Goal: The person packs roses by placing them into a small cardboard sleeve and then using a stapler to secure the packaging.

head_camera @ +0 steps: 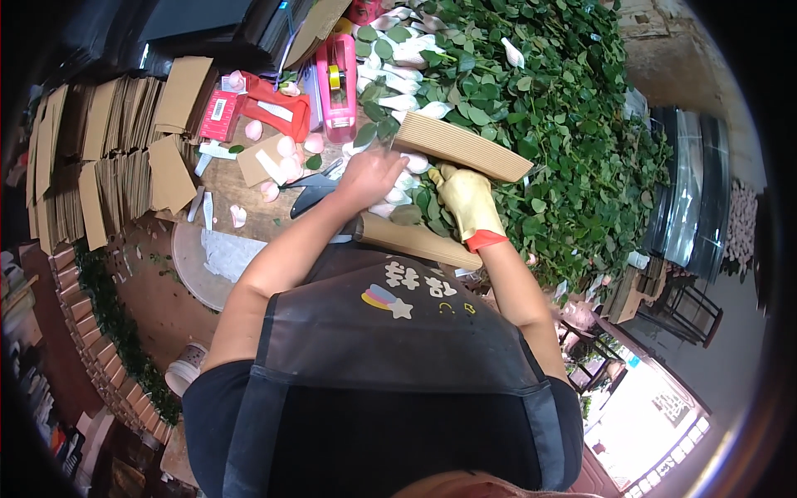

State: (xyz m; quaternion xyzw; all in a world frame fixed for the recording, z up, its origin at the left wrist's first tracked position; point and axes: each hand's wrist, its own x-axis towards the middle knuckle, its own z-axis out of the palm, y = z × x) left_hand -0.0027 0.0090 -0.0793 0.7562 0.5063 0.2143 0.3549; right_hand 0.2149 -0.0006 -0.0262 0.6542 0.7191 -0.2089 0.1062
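My bare left hand (373, 177) is over rose buds in white foam net sleeves (398, 196). Its fingers are slightly blurred, and their tips reach towards the left end of a corrugated cardboard flap (464, 146). My right hand (467, 199), in a pale yellow glove with a red cuff, lies just below that flap. Its fingers curl in at leafy rose stems (433, 208); what they hold is hidden. Nearer my apron, a second cardboard flap (417, 239) borders the buds. Black-handled scissors (311, 190) rest left of my left hand, partly hidden by my forearm.
A leafy heap of roses (529, 93) covers the table's right side. Behind my hands stands a pink tape dispenser (337, 93). Stacked cardboard pieces (118, 118) line the left, near a red box (221, 112) and loose petals (289, 167). A round tub (193, 267) sits below the table edge.
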